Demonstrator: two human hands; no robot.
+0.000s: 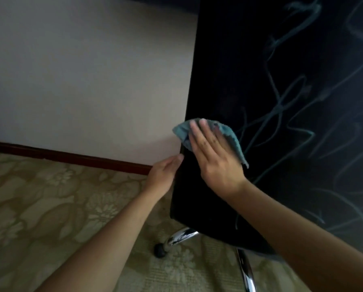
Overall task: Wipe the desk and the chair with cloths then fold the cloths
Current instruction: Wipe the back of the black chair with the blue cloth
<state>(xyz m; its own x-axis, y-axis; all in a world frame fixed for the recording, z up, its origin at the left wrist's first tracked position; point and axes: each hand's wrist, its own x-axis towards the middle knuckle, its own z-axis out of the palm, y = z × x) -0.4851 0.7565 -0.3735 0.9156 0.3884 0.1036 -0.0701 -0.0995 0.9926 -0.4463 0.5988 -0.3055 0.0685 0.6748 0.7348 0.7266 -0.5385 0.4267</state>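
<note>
The right grip (213, 152) lies flat, fingers straight, pressing the cloth (229, 134) onto the dark tabletop (281, 102) near its left edge, while the left grip (163, 173) curls on that edge, so wiping looks underway and the streaked far surface probably needs passes next.

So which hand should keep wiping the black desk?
The right hand, probably: it lies flat on the blue-grey cloth, pressing it onto the black desk top. The left hand only grips the desk's edge and has no cloth.
</note>
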